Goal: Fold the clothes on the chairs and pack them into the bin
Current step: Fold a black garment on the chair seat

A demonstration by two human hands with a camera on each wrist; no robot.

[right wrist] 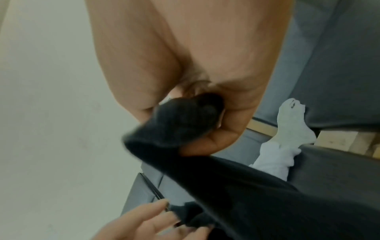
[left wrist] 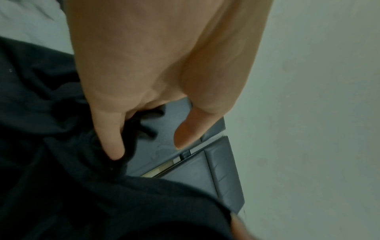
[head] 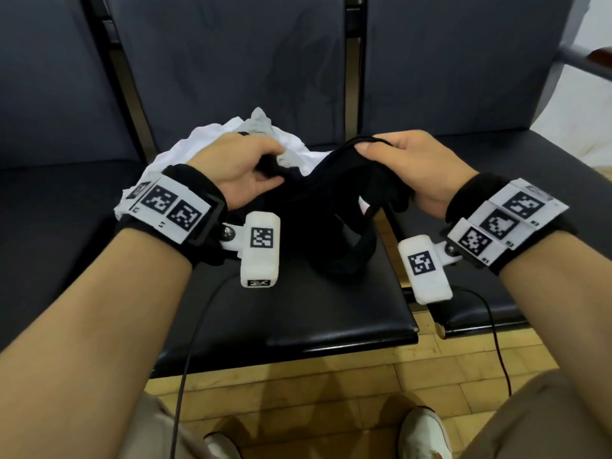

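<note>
Both forearms reach forward over the middle chair seat (head: 298,309), wrists level, palms turned inward toward each other. Left hand (head: 243,170): fingers curled, grip closed on one bunched end of the black garment (head: 334,207); in the left wrist view one finger presses into gathered black folds, thumb held apart. Right hand (head: 410,164): thumb and fingers pinch a fold of the same garment at its upper edge, grip closed on the cloth; confirmed in the right wrist view, where fabric bunches between thumb and palm.

The black garment stretches between the two hands just above the seat, with a loop sagging down onto the cushion. Its type cannot be made out.

Count: two garments in view, one black, one white. The crumpled white garment (head: 212,140) lies on the seat behind the left hand, partly hidden by it. Three dark chairs in a row, the outer two cut off by the frame edges. Each wrist carries one band with printed markers and one white camera unit.

Wrist views are blurred.
</note>
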